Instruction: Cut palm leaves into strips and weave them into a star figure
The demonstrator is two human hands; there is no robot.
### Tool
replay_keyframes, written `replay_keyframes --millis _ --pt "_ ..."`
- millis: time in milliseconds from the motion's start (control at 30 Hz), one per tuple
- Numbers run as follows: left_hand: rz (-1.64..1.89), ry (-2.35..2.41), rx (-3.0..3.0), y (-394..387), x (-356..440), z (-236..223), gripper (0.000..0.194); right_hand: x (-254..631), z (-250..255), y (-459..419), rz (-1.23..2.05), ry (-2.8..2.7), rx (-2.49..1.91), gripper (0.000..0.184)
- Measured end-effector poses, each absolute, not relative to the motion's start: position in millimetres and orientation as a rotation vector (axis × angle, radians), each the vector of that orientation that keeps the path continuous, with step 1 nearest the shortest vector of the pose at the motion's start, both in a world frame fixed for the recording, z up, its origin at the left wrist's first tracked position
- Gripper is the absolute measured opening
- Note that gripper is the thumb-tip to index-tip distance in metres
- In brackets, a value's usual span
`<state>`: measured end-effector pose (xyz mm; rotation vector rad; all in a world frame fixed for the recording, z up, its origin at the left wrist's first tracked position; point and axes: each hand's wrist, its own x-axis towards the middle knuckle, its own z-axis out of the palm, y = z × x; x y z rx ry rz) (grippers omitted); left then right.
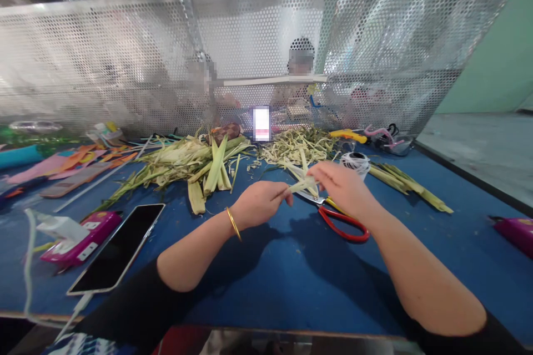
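A blue tabletop (250,288) carries a heap of pale green husks (179,163), a pile of shredded strips (300,145), red-handled scissors (345,224), a white string roll (355,162), a dark-screened phone (119,249) and a magenta tissue pack (81,241). Toward the far left lie coloured sheets (54,166), probably paper or felt.

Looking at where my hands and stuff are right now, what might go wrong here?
The scissors lie below the husk strips you're holding, blades toward your left hand, so a finger might brush an edge. The white string roll sits close to your right hand and could get knocked. The strips look thin, so pulling hard might split them.
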<state>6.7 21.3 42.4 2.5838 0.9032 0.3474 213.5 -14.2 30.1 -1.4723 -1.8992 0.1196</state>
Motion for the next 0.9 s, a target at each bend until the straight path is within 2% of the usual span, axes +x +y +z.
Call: replay_keyframes --millis 100,167,267,333,500,900 --pt "0.49 0.877 2.243 20.7 9.8 42.8 0.035 225.4 31.0 -11.3 0.247 -1.438 -1.641 0.024" --pt "0.55 0.871 2.027 17.6 13.2 41.5 0.033 225.4 29.1 -10.8 0.547 -1.39 -1.647 0.021" --pt "0.559 0.851 1.837 12.3 17.9 37.1 0.031 211.5 24.2 -13.3 1.017 -1.489 -1.344 0.021" --pt "0.546 0.812 1.796 10.8 19.9 32.7 0.029 198.3 20.6 -15.8 1.123 -1.463 -1.156 0.024" --pt "0.532 0.726 1.821 13.4 21.5 22.8 0.028 177.9 11.9 -16.9 1.215 -1.26 -1.017 0.025" --pt "0.602 0.766 1.667 9.4 23.4 24.4 0.027 175.8 5.6 -13.9 1.107 -1.15 -0.971 0.022"
